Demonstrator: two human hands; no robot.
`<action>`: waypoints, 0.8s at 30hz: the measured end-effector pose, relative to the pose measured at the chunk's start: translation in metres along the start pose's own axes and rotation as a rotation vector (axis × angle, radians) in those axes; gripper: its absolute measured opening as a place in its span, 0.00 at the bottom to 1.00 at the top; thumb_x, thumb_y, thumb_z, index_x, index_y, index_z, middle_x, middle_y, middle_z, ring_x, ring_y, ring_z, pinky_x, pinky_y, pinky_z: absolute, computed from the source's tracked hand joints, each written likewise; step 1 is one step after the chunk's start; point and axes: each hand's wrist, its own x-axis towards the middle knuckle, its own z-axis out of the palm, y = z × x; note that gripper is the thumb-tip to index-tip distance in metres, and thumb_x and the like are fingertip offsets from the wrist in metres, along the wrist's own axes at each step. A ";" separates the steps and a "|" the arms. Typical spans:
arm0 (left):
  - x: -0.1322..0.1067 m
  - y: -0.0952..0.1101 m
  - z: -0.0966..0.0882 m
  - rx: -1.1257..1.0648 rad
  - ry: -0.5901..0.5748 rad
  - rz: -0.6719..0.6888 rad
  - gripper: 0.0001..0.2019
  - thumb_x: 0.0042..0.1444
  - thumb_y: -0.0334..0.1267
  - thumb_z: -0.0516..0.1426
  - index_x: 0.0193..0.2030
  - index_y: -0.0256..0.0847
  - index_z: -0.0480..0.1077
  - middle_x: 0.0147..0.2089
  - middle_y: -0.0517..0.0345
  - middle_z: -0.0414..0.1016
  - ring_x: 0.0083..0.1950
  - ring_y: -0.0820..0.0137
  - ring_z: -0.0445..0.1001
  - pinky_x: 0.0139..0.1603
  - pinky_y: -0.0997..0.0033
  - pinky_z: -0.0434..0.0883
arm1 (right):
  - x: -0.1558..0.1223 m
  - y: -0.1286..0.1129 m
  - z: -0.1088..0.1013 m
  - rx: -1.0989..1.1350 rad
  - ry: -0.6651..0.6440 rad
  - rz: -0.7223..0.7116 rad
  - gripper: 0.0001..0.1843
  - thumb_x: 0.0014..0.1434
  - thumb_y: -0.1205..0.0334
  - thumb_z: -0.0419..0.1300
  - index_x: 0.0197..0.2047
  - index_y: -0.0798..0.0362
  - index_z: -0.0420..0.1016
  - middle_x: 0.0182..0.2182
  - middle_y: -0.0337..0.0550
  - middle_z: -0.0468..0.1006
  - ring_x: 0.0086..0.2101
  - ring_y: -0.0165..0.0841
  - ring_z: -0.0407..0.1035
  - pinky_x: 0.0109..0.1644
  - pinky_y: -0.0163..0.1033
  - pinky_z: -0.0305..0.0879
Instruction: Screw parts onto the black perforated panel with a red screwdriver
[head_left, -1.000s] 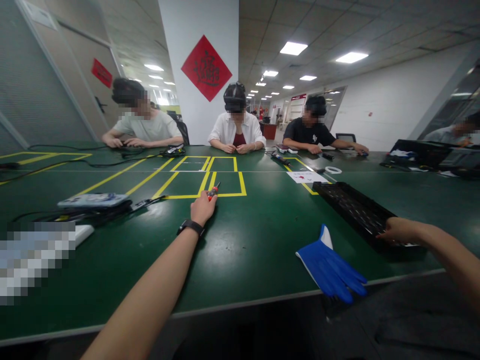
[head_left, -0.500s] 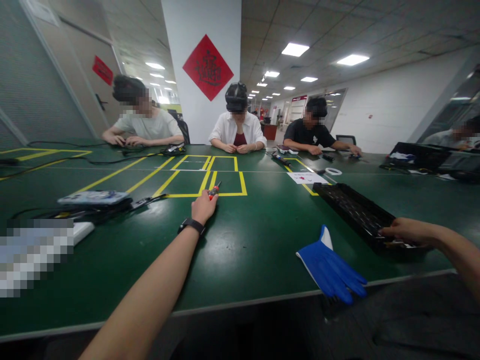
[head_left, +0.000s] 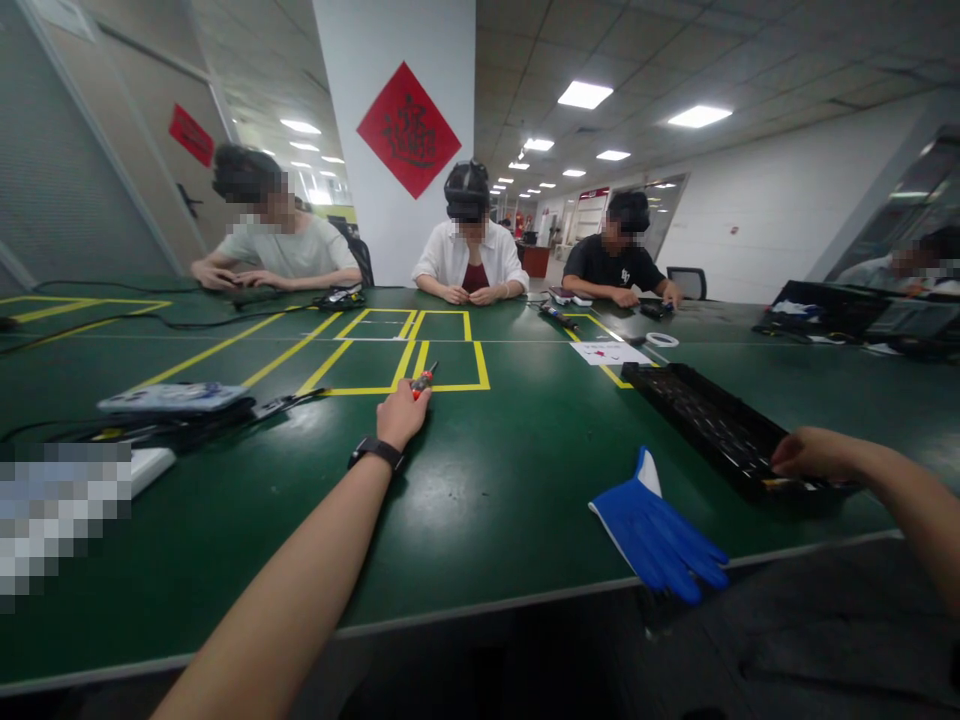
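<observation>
My left hand (head_left: 403,412), a black band on its wrist, is closed around a small red-and-grey screwdriver (head_left: 423,381) whose dark shaft points away from me, over the yellow-taped part of the table. On the right, my right hand (head_left: 814,452) is over the near end of a long, open black tray (head_left: 697,420). Its fingers are bunched together inside the rim; whatever they pinch is hidden. Small pieces that I cannot make out lie in the tray. A blue glove with a white cuff (head_left: 660,530) lies between my hands, its fingers overhanging the table's front edge.
Yellow tape (head_left: 446,387) marks rectangles on the green table (head_left: 487,560). A phone-like slab (head_left: 176,397) rests on dark cables at left. Beyond the tray are a white paper sheet (head_left: 609,354) and a white ring (head_left: 662,340). Several people sit around the table.
My right hand has lifted slightly from the near end of the tray. The left hand still holds the screwdriver in about the same place. The view has shifted slightly.
</observation>
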 end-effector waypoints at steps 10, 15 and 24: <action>0.000 -0.001 -0.001 -0.006 -0.007 0.002 0.22 0.57 0.54 0.43 0.51 0.43 0.60 0.46 0.47 0.74 0.47 0.56 0.72 0.44 0.60 0.65 | 0.004 0.005 -0.002 -0.229 -0.164 -0.156 0.05 0.40 0.64 0.67 0.26 0.49 0.79 0.33 0.49 0.78 0.35 0.37 0.71 0.39 0.39 0.60; 0.000 -0.001 0.000 0.001 -0.006 0.008 0.22 0.57 0.53 0.43 0.52 0.42 0.59 0.47 0.46 0.73 0.48 0.56 0.71 0.44 0.61 0.65 | 0.004 0.001 -0.002 -0.283 -0.146 -0.195 0.06 0.40 0.65 0.63 0.27 0.51 0.79 0.30 0.46 0.78 0.33 0.38 0.72 0.35 0.39 0.61; 0.000 -0.001 -0.001 0.003 -0.008 0.006 0.22 0.57 0.53 0.44 0.52 0.42 0.60 0.46 0.47 0.74 0.47 0.56 0.72 0.44 0.60 0.65 | 0.008 0.010 0.008 -0.223 -0.004 -0.232 0.08 0.36 0.64 0.63 0.25 0.52 0.78 0.25 0.45 0.78 0.28 0.37 0.72 0.31 0.37 0.62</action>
